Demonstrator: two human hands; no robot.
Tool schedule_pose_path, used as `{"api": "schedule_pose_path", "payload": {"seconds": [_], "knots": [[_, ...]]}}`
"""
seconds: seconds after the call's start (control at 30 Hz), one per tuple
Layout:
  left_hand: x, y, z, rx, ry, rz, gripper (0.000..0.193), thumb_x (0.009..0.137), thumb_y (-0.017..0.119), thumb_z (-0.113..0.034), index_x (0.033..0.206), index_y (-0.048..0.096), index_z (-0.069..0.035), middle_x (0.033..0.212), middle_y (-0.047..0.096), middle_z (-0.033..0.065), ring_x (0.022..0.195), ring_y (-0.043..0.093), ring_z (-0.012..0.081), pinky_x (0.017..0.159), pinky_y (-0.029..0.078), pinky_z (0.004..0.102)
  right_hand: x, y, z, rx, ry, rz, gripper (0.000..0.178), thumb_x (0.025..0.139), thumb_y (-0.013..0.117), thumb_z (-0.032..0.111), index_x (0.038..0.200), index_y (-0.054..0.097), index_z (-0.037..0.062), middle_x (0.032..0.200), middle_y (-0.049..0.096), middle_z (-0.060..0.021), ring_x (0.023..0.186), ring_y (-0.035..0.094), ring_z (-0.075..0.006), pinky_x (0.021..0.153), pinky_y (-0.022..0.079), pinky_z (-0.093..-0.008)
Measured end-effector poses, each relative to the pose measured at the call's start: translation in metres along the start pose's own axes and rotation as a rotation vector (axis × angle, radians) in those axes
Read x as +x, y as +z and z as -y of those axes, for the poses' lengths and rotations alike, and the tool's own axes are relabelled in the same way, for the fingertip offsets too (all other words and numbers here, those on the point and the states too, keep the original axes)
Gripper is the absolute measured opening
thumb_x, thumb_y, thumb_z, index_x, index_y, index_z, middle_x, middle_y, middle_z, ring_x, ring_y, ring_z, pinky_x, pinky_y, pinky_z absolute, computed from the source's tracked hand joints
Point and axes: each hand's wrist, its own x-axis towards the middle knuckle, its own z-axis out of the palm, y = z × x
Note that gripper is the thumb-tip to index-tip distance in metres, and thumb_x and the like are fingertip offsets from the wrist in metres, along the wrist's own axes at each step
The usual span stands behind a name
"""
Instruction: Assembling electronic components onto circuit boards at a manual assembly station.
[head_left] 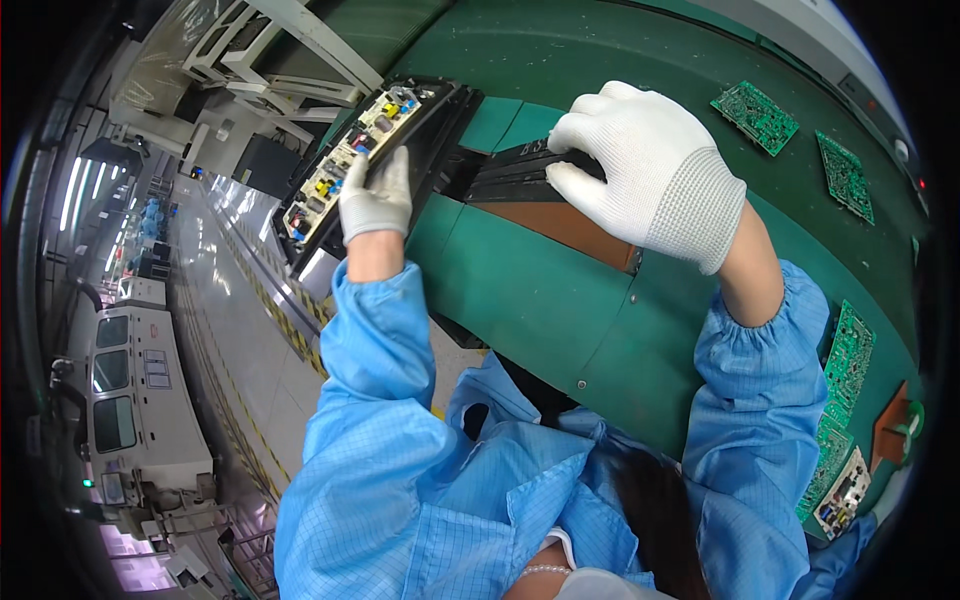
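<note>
My left hand (pixel 378 196), in a white glove, grips the near side of a long black tray (pixel 432 125). This tray is tilted and carries a cream circuit board (pixel 352 160) crowded with yellow, blue and dark components. To its right, my right hand (pixel 640 165), also gloved, has thumb and fingers closed around the right end of a stack of black trays (pixel 515 175). Its palm hides that end of the stack. The stack lies over a brown board (pixel 570 232) at a gap in the green worktop.
Green circuit boards (pixel 755 117) lie at the far right of the green worktop (pixel 540 290), with several more (pixel 848 365) nearer on the right. A populated cream board (pixel 843 495) is by another person's blue sleeve (pixel 835 565). A white machine frame (pixel 310 40) stands at the far left.
</note>
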Motion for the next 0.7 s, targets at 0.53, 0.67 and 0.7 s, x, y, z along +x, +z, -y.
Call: {"api": "schedule_pose_path", "payload": {"seconds": [0.53,0.67,0.7], "knots": [[-0.026,0.003,0.028,0.537,-0.367,0.537,0.061,0.106,0.055,-0.036,0.141,0.047,0.013,0.141,0.056,0.0303,0.126,0.061,0.042,0.108,0.052,0.0541,0.01,0.004,0.008,0.028,-0.016,-0.019,0.021,0.087,0.067,0.025,0.092,0.073,0.0047,0.086,0.067,-0.0103,0.088,0.063,-0.0299,0.08,0.053,-0.0408],[-0.053,0.03,-0.033,1.225,-0.013,0.817,0.051,0.105,0.055,-0.029,0.135,0.056,0.013,0.117,0.072,0.0256,0.105,0.073,0.0323,0.091,0.06,0.0384,0.008,0.006,0.004,0.039,-0.008,-0.026,0.019,0.087,0.069,0.022,0.094,0.073,0.0044,0.089,0.068,-0.0101,0.089,0.063,-0.0298,0.081,0.053,-0.041],[-0.052,0.03,-0.05,1.376,0.305,0.767,0.04,0.104,0.06,-0.024,0.127,0.066,0.008,0.111,0.075,0.0191,0.098,0.074,0.0247,0.088,0.06,0.0337,0.009,0.008,0.003,0.05,-0.014,-0.021,0.019,0.087,0.069,0.022,0.094,0.073,0.0044,0.089,0.068,-0.0101,0.089,0.063,-0.0298,0.081,0.053,-0.041]]}}
